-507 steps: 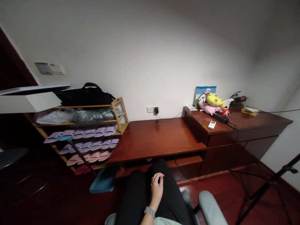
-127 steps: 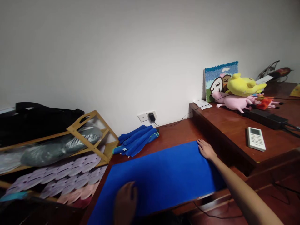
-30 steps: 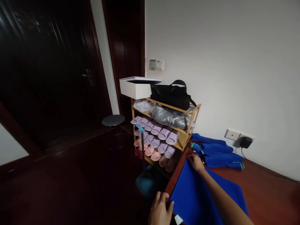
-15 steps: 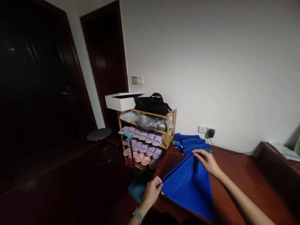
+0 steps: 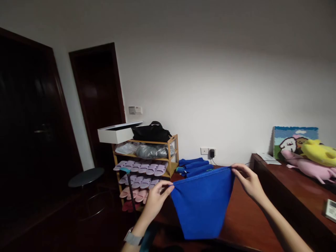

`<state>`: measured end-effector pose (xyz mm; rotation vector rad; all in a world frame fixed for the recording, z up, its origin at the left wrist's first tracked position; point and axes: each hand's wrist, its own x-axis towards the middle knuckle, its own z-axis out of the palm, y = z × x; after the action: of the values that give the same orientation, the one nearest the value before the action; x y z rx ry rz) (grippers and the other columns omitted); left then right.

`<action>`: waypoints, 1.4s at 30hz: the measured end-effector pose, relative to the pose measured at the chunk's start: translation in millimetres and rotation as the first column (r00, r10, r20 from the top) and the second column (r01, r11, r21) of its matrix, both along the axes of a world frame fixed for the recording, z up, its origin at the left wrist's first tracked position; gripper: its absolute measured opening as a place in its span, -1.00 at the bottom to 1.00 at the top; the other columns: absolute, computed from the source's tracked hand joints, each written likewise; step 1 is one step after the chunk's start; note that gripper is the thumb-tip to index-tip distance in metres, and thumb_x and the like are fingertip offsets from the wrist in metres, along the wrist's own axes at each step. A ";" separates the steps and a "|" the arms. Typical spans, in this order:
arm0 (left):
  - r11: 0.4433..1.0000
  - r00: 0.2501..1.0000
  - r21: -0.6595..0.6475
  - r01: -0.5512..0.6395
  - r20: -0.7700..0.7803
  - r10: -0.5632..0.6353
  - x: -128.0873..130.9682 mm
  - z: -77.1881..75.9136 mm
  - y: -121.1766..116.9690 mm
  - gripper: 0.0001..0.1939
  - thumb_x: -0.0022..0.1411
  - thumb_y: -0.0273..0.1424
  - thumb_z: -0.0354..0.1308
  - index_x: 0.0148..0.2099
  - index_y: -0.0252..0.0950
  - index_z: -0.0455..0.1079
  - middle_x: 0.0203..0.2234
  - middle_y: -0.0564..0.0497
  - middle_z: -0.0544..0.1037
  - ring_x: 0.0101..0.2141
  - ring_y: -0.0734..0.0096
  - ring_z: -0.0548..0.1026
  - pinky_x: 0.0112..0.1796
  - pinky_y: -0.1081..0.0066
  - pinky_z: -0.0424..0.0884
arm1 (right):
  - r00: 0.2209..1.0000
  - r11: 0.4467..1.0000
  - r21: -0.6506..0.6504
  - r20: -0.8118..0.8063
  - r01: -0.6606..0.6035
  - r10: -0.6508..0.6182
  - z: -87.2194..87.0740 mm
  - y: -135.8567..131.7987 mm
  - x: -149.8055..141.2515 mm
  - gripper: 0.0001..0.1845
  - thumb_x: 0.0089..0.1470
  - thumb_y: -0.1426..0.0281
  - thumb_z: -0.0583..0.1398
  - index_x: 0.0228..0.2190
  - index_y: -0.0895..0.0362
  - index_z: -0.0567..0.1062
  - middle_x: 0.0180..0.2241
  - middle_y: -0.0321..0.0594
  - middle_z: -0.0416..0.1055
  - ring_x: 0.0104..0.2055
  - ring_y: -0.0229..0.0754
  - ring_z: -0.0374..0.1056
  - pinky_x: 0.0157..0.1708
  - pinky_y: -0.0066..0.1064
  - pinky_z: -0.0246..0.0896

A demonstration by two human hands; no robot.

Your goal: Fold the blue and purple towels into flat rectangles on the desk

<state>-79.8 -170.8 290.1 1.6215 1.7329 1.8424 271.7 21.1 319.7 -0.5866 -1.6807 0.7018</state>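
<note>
A bright blue towel (image 5: 203, 203) hangs in the air in front of me, above the low red-brown wooden table (image 5: 244, 224). My left hand (image 5: 156, 199) pinches its upper left corner. My right hand (image 5: 248, 182) pinches the upper right corner. The top edge is stretched between both hands and the cloth narrows toward its lower end. A pile of more blue towels (image 5: 194, 166) lies on the table by the wall, beyond the hanging one.
A wooden shoe rack (image 5: 147, 161) with several slippers, a black bag (image 5: 151, 132) and a white box (image 5: 117, 133) stands at left. A round stool (image 5: 85, 176) is near dark doors. A higher cabinet (image 5: 291, 189) at right carries plush toys (image 5: 312, 161) and a remote (image 5: 331, 210).
Both hands have lifted the blue towel off the table and spread its top edge apart. My view has risen and swung right, bringing the cabinet and toys back in.
</note>
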 end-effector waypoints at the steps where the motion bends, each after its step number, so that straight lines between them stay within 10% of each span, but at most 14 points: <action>1: 1.000 1.000 0.007 0.023 0.003 -0.023 5.1 10.0 -0.2 -0.70 0.17 -0.09 0.33 -0.23 -0.22 0.58 -0.32 -0.03 0.68 -0.27 0.22 0.63 -0.20 0.33 0.56 | 1.000 1.000 0.020 -0.014 0.017 -0.017 0.9 -2.5 6.9 -0.63 0.13 0.03 0.28 -0.20 0.03 0.62 -0.17 -0.14 0.62 -0.11 -0.04 0.54 -0.11 -0.27 0.50; 14: 0.987 0.985 0.055 0.151 0.074 -0.154 34.5 61.2 11.1 -0.70 -0.03 -0.20 0.49 -0.32 -0.25 0.56 -0.38 -0.01 0.66 -0.34 0.29 0.62 -0.28 0.40 0.55 | 0.988 0.974 0.165 -0.059 0.153 -0.145 -0.7 -48.0 65.5 -0.75 0.17 0.13 0.27 -0.29 0.00 0.66 -0.22 -0.19 0.63 -0.14 -0.10 0.54 -0.12 -0.36 0.49; 42: 0.956 0.941 -0.026 0.292 0.189 -0.282 48.6 43.5 35.3 -0.60 0.04 -0.09 0.46 -0.16 -0.25 0.65 -0.16 -0.13 0.70 -0.12 0.17 0.62 -0.07 0.28 0.53 | 0.967 0.962 0.094 -0.024 0.255 -0.254 -13.6 -73.4 102.1 -0.64 0.06 -0.01 0.33 -0.33 0.00 0.69 -0.23 -0.16 0.64 -0.17 -0.03 0.57 -0.10 -0.28 0.55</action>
<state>-31.2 -135.5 333.6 1.5341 1.3752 1.7289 373.9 -52.3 306.1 -0.7128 -1.5827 0.4354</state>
